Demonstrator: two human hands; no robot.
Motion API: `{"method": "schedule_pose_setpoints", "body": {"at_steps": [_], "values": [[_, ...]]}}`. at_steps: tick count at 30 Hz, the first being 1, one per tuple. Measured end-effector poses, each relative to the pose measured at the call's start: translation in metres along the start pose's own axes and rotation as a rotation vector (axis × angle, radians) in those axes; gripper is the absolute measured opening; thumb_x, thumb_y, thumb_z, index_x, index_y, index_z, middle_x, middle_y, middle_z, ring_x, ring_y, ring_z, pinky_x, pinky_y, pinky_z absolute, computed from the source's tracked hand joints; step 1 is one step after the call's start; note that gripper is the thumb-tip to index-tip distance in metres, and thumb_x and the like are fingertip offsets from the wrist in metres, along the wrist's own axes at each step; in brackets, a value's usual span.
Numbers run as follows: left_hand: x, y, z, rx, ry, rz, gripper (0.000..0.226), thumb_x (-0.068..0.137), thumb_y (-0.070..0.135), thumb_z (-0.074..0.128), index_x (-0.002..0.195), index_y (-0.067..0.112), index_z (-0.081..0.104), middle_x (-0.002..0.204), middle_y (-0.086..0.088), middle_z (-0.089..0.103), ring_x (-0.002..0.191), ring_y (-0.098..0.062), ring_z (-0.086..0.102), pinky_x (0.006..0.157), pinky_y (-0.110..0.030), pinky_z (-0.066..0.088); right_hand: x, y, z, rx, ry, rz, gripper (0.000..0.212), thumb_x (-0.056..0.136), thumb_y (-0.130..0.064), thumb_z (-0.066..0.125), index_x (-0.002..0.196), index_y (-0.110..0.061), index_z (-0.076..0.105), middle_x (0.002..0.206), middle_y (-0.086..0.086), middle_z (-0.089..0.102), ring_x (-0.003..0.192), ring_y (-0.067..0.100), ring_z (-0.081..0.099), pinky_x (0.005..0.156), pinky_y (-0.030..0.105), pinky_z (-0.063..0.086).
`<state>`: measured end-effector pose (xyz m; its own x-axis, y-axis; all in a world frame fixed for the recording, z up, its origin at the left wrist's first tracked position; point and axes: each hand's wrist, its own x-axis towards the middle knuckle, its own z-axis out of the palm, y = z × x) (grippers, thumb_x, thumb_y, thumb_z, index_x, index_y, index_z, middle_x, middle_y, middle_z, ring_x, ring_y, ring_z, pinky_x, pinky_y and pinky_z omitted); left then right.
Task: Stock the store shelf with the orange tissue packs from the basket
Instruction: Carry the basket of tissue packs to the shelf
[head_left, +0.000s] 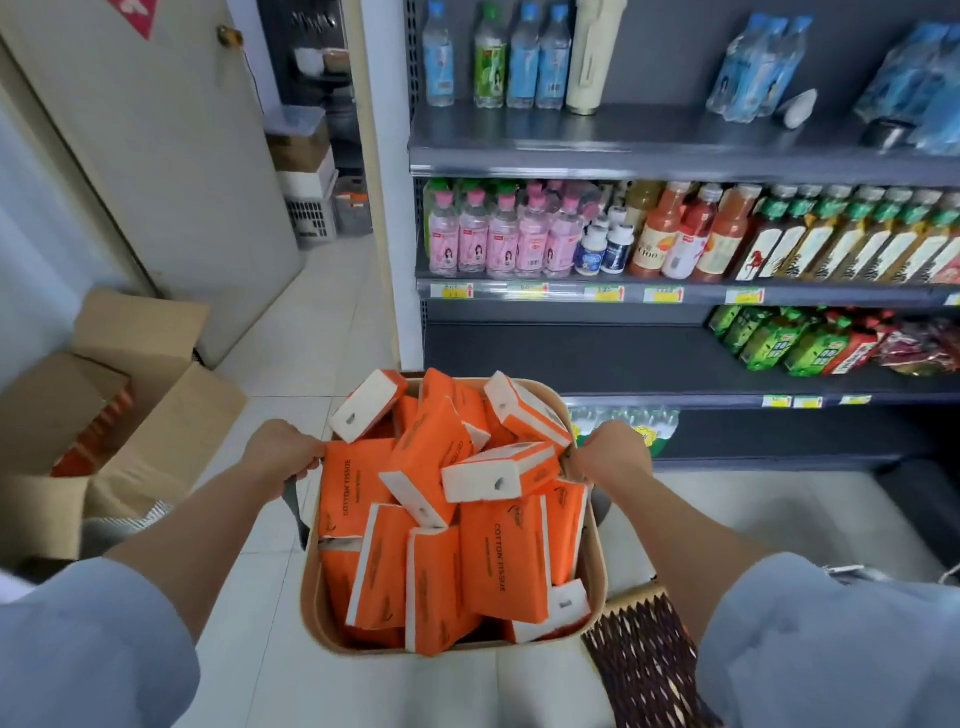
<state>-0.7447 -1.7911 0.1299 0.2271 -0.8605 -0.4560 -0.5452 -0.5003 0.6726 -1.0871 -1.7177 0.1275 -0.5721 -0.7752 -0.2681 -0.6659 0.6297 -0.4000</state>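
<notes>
White floor tiles (322, 322) ran up to the grey metal store shelving (675, 156), whose dark third shelf (561, 358) stood bare at its left end. We held the tan rectangular basket (598, 561) between both hands: left hand (283, 449) curled round the grey strap handle (293, 501), right hand (615, 452) fisted at the opposite rim, its handle hidden. Neither hand touched a pack. Orange plastic-wrapped tissue packs (501, 558) filled the basket in a loose heap between the grips, lower ones lying long axis away from us, top ones tilted crosswise. Bare shelf lay ahead and right of the basket, beyond its far rim. We judged the right hand nearer to it, so the basket likely had to be set down first.
</notes>
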Motion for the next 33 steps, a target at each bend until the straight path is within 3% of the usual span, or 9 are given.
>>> {"method": "schedule_pose_setpoints", "body": {"at_steps": [9, 13, 16, 33], "values": [[0.06, 0.037, 0.059, -0.033, 0.088, -0.135, 0.024, 0.076, 0.0, 0.061, 0.054, 0.003, 0.052, 0.052, -0.011, 0.051, 0.048, -0.02, 0.042, 0.05, -0.025, 0.033, 0.124, -0.019, 0.008, -0.078, -0.052, -0.114, 0.032, 0.088, -0.02, 0.058, 0.059, -0.015, 0.045, 0.058, 0.0, 0.049, 0.05, 0.012, 0.045, 0.043, 0.02, 0.03], [0.08, 0.043, 0.071, -0.061, 0.102, -0.195, 0.024, 0.078, 0.001, 0.062, 0.056, 0.003, 0.052, 0.054, -0.011, 0.051, 0.049, -0.02, 0.042, 0.05, -0.026, 0.033, 0.163, -0.035, 0.018, -0.117, -0.096, -0.134, 0.028, 0.084, -0.021, 0.06, 0.059, -0.014, 0.049, 0.059, 0.001, 0.052, 0.051, 0.015, 0.047, 0.046, 0.021, 0.036], [0.114, 0.046, 0.074, -0.076, 0.141, -0.248, 0.023, 0.078, 0.001, 0.063, 0.058, 0.001, 0.054, 0.055, -0.012, 0.053, 0.052, -0.02, 0.045, 0.052, -0.025, 0.033, 0.198, -0.064, 0.031, -0.106, -0.135, -0.153, 0.025, 0.08, -0.022, 0.062, 0.059, -0.013, 0.053, 0.061, 0.003, 0.056, 0.052, 0.016, 0.05, 0.043, 0.021, 0.033], [0.165, 0.022, 0.067, -0.151, 0.255, -0.389, 0.018, 0.081, 0.004, 0.061, 0.065, 0.001, 0.054, 0.061, -0.013, 0.055, 0.054, -0.02, 0.045, 0.052, -0.026, 0.034, 0.253, -0.133, 0.082, -0.107, -0.291, -0.246, 0.023, 0.088, -0.024, 0.061, 0.071, -0.011, 0.068, 0.063, 0.004, 0.063, 0.053, 0.015, 0.059, 0.046, 0.022, 0.044]]}}
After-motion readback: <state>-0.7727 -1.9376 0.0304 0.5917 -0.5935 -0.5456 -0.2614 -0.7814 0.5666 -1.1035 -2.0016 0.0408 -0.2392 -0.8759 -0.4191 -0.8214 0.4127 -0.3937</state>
